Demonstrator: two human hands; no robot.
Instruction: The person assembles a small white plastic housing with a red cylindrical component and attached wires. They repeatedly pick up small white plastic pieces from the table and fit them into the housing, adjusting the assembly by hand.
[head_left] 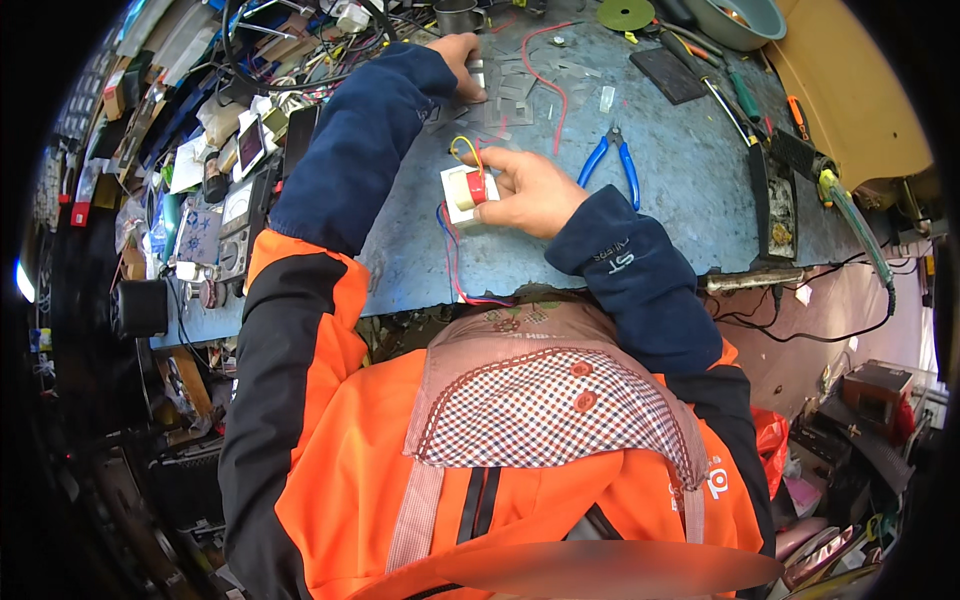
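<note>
1. Head view: the right hand is closed on a small coil, thumb and fingers at its right side.
2. The coil, white-framed with a red band, is above the near middle of the table; whether it touches the surface I cannot tell.
3. The left hand is well apart from the right, reaching to the far side, its fingertips at the loose grey plates. Whether it grips one I cannot tell.
4. Done, as far as shows: the coil has its red band, a yellow wire loops from its top, and red and blue leads trail toward the table's near edge.
5. Left, it seems: many plates lie scattered, apart from the coil, and the wire ends look unconnected, so the work appears unfinished.
6. Blue pliers lie right of the right hand, untouched.
</note>
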